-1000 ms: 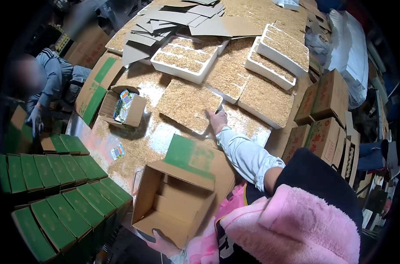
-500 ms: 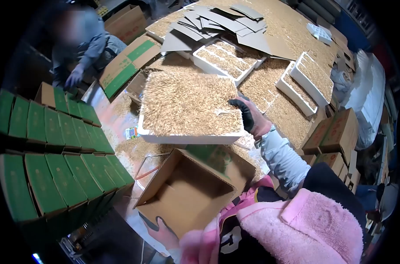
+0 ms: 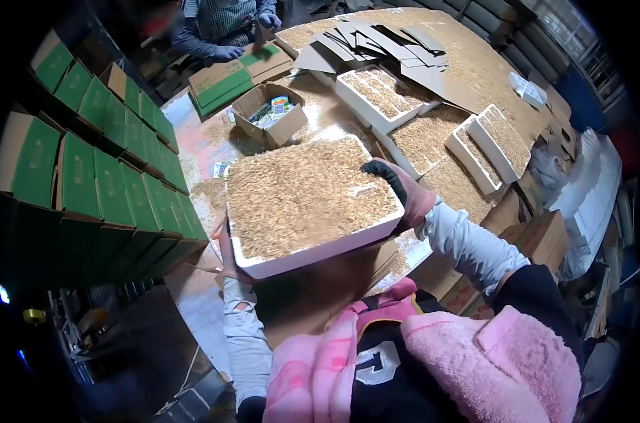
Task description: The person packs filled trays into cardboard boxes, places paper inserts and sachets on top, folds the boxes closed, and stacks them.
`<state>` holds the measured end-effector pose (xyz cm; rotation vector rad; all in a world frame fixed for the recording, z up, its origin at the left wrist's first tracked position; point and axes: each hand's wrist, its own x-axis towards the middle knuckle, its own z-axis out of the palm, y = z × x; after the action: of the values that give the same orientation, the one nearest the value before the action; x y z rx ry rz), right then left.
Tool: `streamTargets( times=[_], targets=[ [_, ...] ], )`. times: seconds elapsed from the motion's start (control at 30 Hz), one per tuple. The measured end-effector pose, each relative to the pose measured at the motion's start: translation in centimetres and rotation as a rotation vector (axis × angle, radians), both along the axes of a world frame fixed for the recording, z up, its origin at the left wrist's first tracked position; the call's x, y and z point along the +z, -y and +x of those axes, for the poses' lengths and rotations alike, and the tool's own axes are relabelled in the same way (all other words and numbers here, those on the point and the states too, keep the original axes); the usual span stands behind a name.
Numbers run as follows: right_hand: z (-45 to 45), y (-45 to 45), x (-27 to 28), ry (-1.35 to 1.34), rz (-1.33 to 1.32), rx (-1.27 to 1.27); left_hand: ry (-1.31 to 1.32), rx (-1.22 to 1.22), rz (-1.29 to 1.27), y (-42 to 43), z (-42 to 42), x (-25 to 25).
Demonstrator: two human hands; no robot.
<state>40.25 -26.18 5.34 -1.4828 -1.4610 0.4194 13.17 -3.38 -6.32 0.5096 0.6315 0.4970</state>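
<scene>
A white foam box [image 3: 320, 257], heaped to the brim with pale brown husk-like grains, is held level in front of me. My right hand [image 3: 403, 194], in a dark-fingered glove, grips its right side with the fingertips over the rim. My left hand [image 3: 228, 252] supports the left side, its fingers largely hidden by the box. A bit of white foam rim pokes through the grains near my right fingers. Beneath the foam box is a cardboard carton [image 3: 313, 307], mostly covered from view.
Green cartons [image 3: 108, 183] stand in rows at left. A small open box [image 3: 270, 116] holds colourful packets. More filled foam boxes [image 3: 380, 99] and grey cardboard sheets [image 3: 376, 46] lie on the grain-covered table. A co-worker [image 3: 225, 28] with gloved hands is at the far left.
My left hand has left the carton and taken hold of the foam box's left side. The foam box has come nearer, over the carton. The view has shifted, revealing the packet box.
</scene>
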Motion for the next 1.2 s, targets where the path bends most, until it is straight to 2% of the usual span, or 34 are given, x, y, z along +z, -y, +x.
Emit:
streamTargets(
  times=[0.03, 0.1, 0.13, 0.2, 0.23, 0.3, 0.33, 0.37, 0.43, 0.47, 0.57, 0.6, 0.7, 0.77, 0.8, 0.83, 0.9, 0.97, 1.03, 1.1, 1.17, 1.2],
  targets=[
    [0.2, 0.3, -0.8, -0.021, 0.033, -0.062, -0.023, 0.019, 0.115, 1.7, 1.1, 3.8],
    [0.7, 1.0, -2.3, -0.066, 0.101, -0.186, -0.299, 0.027, 0.906, 1.8, 1.5, 2.1],
    [0.1, 0.6, -2.7, -0.498, 0.012, -0.254, -0.344, 0.049, 0.938, 1.8, 1.6, 1.9],
    [1.3, 0.1, -4.9, -1.001, -0.149, -0.231, -0.356, 0.058, 0.902, 2.3, 1.3, 2.0],
    [1.3, 0.9, -4.7, -0.829, -0.295, -0.313, -0.352, 0.056, 0.869, 2.3, 1.2, 2.0],
    [3.0, 1.0, -5.7, -0.846, -0.491, -0.224, -0.390, 0.062, 0.894, 3.0, 1.4, 2.1],
    [3.1, 0.9, -6.5, -0.623, -0.605, -0.292, -0.405, 0.064, 0.905, 3.6, 1.6, 2.2],
    [2.2, 1.3, -7.4, -0.173, -0.608, -0.385, -0.447, 0.068, 0.954, 4.2, 1.9, 2.4],
    [0.9, 1.1, -7.5, 0.375, -0.727, -0.343, -0.538, 0.078, 1.051, 5.4, 2.2, 2.7],
    [1.4, 1.1, -8.0, 0.563, -0.765, -0.270, -0.519, 0.141, 1.168, 5.9, 2.3, 2.3],
    [0.6, 0.1, -6.9, 0.856, -0.831, -0.207, -0.745, 0.028, 1.162, 8.0, 2.7, 5.8],
    [0.4, -0.3, -7.0, 1.036, -0.814, -0.200, -0.763, 0.049, 1.207, 7.9, 2.6, 5.1],
    [-1.1, -1.7, -5.1, 1.170, -0.422, -0.142, -0.804, 0.050, 1.185, 8.3, 2.5, 5.1],
    [-2.5, -4.5, -3.6, 1.019, -0.393, 0.047, -0.840, 0.005, 1.153, 8.8, 3.0, 5.8],
    [-2.5, -5.9, -5.3, 0.887, -0.244, 0.154, -0.828, 0.009, 1.173, 8.4, 3.0, 5.5],
    [-3.1, -6.8, -7.0, 0.761, -0.346, 0.212, -0.822, 0.019, 1.197, 7.6, 3.0, 5.1],
    [-3.6, -7.5, -8.6, 0.765, -0.297, 0.276, -0.378, 0.220, 0.727, 3.0, 2.5, 2.3],
    [-3.8, -7.5, -9.2, 0.656, -0.281, 0.385, -0.365, 0.370, 0.751, -4.0, 3.7, -3.4],
    [-4.4, -8.5, -9.2, 0.656, -0.285, 0.455, -0.676, 0.361, 1.028, -11.2, 6.1, -7.6],
    [-5.3, -9.5, -9.8, 0.651, -0.244, 0.507, -1.005, 0.375, 1.439, -18.2, 9.0, -13.4],
    [-5.7, -10.3, -10.5, 0.622, -0.068, 0.524, -1.516, 0.310, 1.537, -21.9, 11.2, -18.4],
    [-6.2, -10.0, -11.7, 0.591, 0.017, 0.570, -1.619, 0.211, 1.511, -23.2, 11.5, -20.6]
  ],
)
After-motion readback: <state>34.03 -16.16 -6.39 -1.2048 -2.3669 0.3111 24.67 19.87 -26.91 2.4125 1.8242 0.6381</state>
